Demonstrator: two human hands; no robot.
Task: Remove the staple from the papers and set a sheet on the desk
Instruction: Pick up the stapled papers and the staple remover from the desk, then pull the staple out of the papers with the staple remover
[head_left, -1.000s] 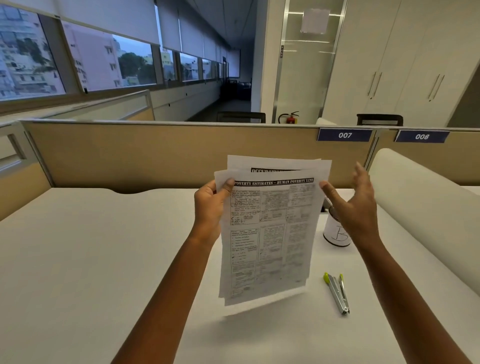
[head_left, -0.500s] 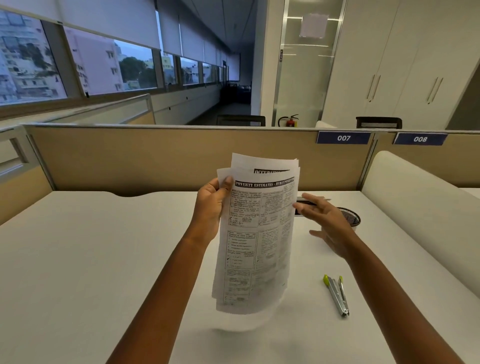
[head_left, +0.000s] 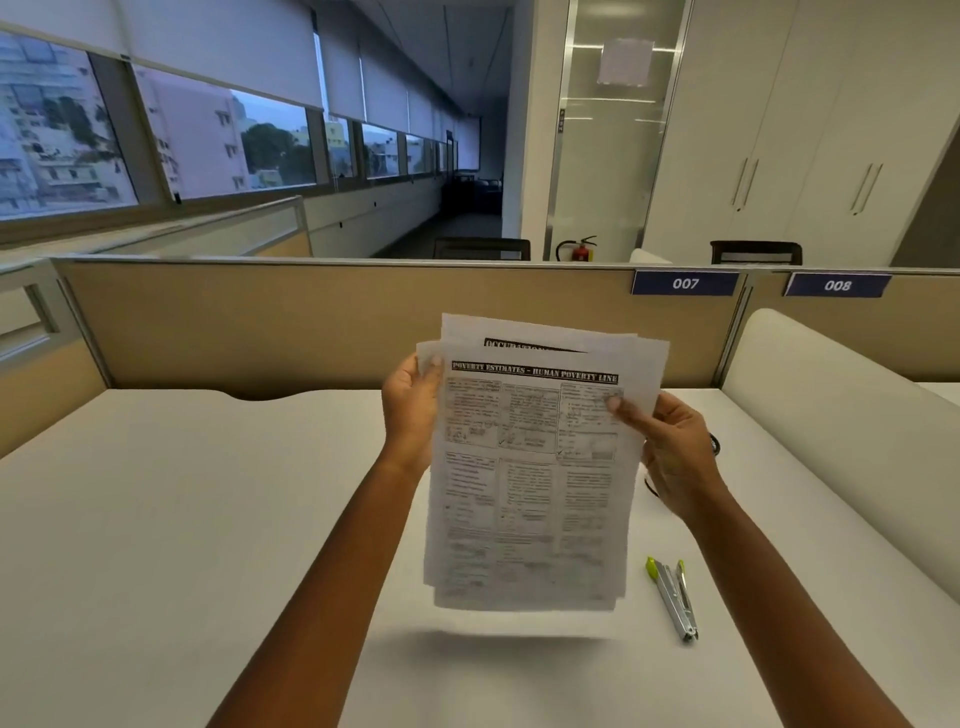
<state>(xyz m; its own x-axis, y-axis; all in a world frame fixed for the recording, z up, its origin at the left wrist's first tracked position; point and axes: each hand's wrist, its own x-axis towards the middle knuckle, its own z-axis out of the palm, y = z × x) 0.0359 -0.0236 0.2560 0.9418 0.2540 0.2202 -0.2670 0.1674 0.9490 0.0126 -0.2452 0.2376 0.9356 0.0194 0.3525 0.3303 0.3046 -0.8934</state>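
I hold a small stack of printed papers (head_left: 530, 467) upright above the white desk (head_left: 156, 519). The front sheet is headed "Poverty Estimates – Human Poverty Line", and another sheet peeks out behind its top. My left hand (head_left: 410, 410) pinches the stack at its upper left corner. My right hand (head_left: 670, 447) grips the right edge, thumb on the front sheet. No staple is visible from here. A silver staple remover with a yellow-green tip (head_left: 672, 597) lies on the desk to the right of the papers.
A dark round object (head_left: 716, 444) lies on the desk, mostly hidden behind my right hand. A beige partition (head_left: 311, 322) closes the desk's far side. A white rounded divider (head_left: 831, 415) runs along the right.
My right hand came back from the desk at the right and took hold of the papers' right edge. The stack, bent half a second ago, now hangs flatter between both hands.
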